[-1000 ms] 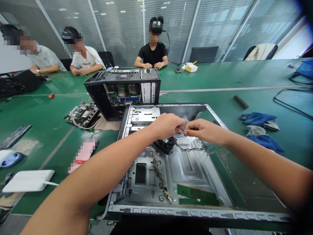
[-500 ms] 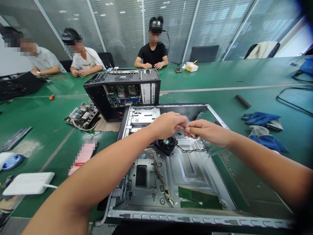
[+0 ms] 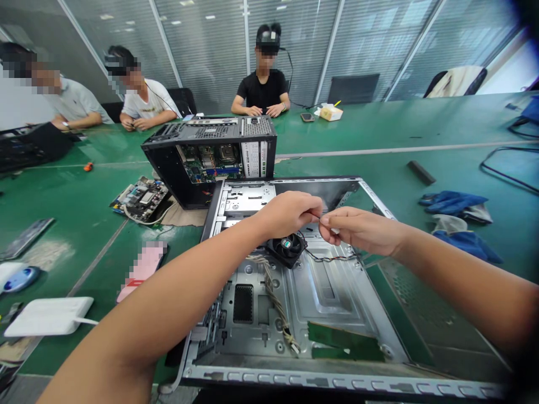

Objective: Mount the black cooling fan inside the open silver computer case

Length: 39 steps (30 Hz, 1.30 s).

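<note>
- Working at green table, over open computer case laid flat.
- Holding left hand and right hand almost together above the case's far half, fingertips closed.
- Locating fan inside case, just near-left of the fingertips, left hand nearer.
- Pinching thin dark strand between both hands, long axis apparently left-right; too small to identify.

A thin dark strand, mostly hidden by fingers, spans the pinched fingertips of the left hand and right hand, above a square black fan with a round hub label just below the left hand, its twisted wires trailing below the right.
</note>
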Available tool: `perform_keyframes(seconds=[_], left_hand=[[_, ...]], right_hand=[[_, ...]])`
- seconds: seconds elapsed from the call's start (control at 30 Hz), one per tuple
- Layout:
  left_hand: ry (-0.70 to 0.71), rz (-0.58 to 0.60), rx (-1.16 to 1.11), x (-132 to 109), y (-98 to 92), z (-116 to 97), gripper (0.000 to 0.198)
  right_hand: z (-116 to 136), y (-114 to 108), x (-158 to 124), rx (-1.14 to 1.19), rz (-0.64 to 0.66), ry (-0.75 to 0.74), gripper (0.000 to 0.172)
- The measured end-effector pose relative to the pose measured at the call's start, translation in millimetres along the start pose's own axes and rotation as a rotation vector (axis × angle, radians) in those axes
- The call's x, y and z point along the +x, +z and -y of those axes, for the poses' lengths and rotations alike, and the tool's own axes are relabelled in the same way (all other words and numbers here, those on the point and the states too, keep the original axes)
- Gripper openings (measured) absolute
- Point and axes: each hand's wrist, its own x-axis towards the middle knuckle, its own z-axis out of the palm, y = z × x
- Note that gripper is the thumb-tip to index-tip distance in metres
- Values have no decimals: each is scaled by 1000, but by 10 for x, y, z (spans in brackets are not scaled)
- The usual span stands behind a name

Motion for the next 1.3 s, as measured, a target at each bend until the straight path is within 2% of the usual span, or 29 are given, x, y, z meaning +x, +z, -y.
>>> perform_keyframes(seconds=[0.1, 0.23, 0.43, 0.67, 0.9, 1.1, 1.3], left_hand=[[-50, 29, 17, 2, 12, 6, 12], [-106, 86, 90, -3, 13, -15, 15], [-146, 168, 130, -21, 36, -31, 11], [-110, 127, 133, -33, 94, 3, 12], [-169, 89, 228, 9, 146, -57, 15], [-210, 182, 401, 18, 156, -135, 18], [-207, 252, 361, 17, 175, -135, 16]], right_hand=[[-6, 7, 20, -123, -37, -22, 36], [-26, -6, 49, -339, -20, -57, 34], [-32, 1, 66, -645, -54, -113, 33], [-63, -6, 81, -687, -66, -91, 32], [-42, 3, 78, -797, -106, -76, 35], [-23, 12, 68, -956, -101, -94, 31], [-43, 37, 62, -1089, -69, -110, 24]])
